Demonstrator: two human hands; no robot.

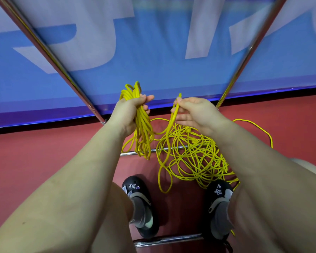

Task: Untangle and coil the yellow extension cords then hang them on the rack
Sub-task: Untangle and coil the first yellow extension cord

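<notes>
The left hand (133,108) is gripping a coil (141,125) of yellow cord, fingers curled round the bunched loops; the loops are sticking up past the fist on the far side and hanging down on the near side, over a low metal bar (173,148). The right hand (195,114) is pinching a single strand (174,114) between thumb and fingertips, with the strand's tip poking up beyond the fingers. From the pinch the strand is running down and across to the coil and into a loose tangle (193,157) of yellow cord that is lying on the red floor (44,161) on the right, near the right shoe (220,203). One loop of the tangle is trailing off to the far right. The left shoe (139,201) is standing just left of the tangle's nearest loop. Two slanting metal poles (49,57) are rising to the left and right, in front of a blue banner (153,66) with large pale letters. Another bar (168,240) is lying at the near edge between the shoes.
</notes>
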